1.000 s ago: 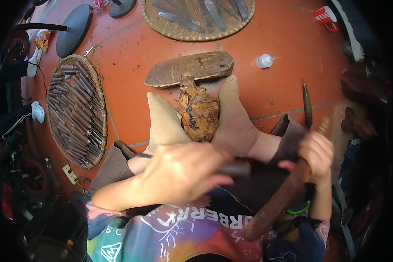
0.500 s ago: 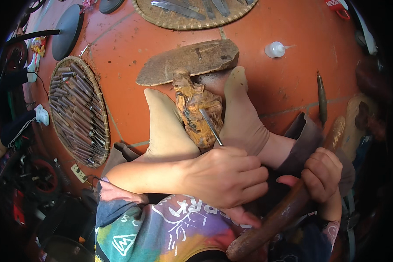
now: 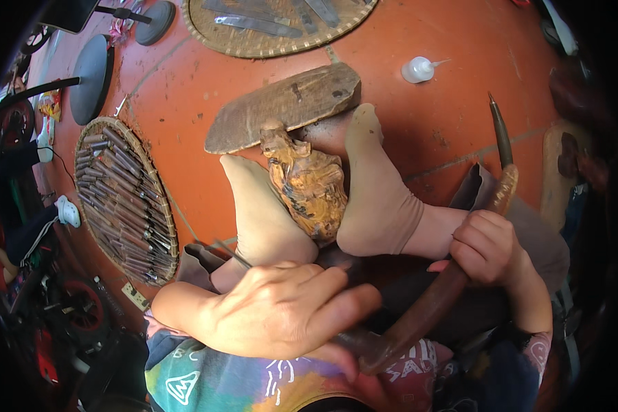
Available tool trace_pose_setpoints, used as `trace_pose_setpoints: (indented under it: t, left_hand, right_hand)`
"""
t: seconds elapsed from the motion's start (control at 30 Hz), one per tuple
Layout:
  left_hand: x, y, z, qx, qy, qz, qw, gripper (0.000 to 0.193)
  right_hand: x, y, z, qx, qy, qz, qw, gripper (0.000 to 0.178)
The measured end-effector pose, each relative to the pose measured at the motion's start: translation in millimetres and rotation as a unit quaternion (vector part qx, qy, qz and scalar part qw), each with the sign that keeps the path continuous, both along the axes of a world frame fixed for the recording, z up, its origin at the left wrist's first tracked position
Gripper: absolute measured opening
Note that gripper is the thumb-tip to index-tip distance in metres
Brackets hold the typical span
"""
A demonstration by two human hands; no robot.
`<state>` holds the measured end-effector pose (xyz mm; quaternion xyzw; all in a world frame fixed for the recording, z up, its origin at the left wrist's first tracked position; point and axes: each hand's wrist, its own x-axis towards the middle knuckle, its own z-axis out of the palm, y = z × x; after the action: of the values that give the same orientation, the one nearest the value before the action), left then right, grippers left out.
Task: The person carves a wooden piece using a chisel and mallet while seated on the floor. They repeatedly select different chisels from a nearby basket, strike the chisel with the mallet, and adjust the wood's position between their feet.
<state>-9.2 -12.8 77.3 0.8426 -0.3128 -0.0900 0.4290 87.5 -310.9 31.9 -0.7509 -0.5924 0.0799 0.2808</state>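
Carving [image 3: 307,184] is sitting wedged between my feet [image 3: 378,199], its head touching a wooden slab's [image 3: 281,106] edge. My left hand [image 3: 281,312] is gripping a chisel [image 3: 230,250]; my right hand [image 3: 486,247] is clenching a long mallet [image 3: 432,302].

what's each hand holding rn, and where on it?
Right hand: long brown wooden club, gripped around its upper half, below the pale tip. Left hand: closed over a dark tool handle at the club's lower end; exact grip hidden.
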Motion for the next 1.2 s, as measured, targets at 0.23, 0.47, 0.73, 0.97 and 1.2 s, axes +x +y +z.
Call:
trace_pose_setpoints:
  t: [0.23, 0.47, 0.73, 0.97, 1.2]
  left_hand:
    - [1.5, -19.0, -29.0, -0.137, -0.145, -0.059, 0.978, 0.020]
    - [1.3, -4.8, -65.0, -0.237, -0.163, -0.054, 0.956, 0.029]
    - [4.4, -9.5, -75.9, -0.244, -0.155, -0.045, 0.956, 0.031]
    - [6.3, -9.2, -80.1, -0.259, -0.156, -0.039, 0.953, 0.031]
    - [8.6, -8.9, -79.2, -0.277, -0.151, -0.018, 0.949, 0.032]
  right_hand:
    - [-3.6, -2.1, -9.6, -0.068, -0.018, 0.017, 0.997, 0.023]
    - [0.1, 1.5, -4.9, -0.114, 0.011, 0.001, 0.993, 0.030]
    - [4.2, 4.5, -1.0, -0.124, 0.023, 0.001, 0.992, 0.035]
    - [4.2, 4.9, -0.6, -0.129, 0.029, -0.010, 0.991, 0.036]
    - [4.7, 5.9, -0.3, -0.136, 0.032, -0.011, 0.990, 0.037]
